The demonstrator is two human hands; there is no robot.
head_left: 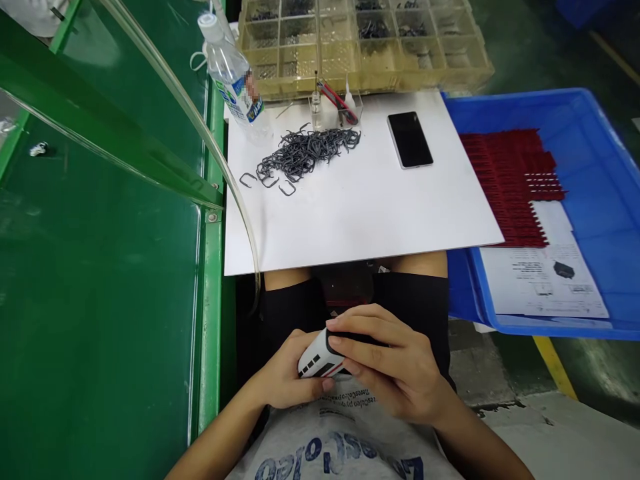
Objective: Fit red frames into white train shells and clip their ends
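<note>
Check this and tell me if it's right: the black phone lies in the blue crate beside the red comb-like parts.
No: the black phone lies on the white board, not in the blue crate, as the head view shows. The red comb-like parts are in the crate.

**Clips, Phone and Crate Around Our Board**

We see a white board (pixel 380 213) carrying a heap of dark wire clips (pixel 305 150) and a black smartphone (pixel 410 139). Behind it are a plastic water bottle (pixel 231 70) and a compartmented tray (pixel 365 40) of small dark parts. To the right, a blue plastic crate (pixel 595 160) holds red comb-like strips (pixel 505 180) and a printed sheet (pixel 545 283). On the left, clear tubing (pixel 200 133) arcs over the green bench (pixel 100 300).
</note>
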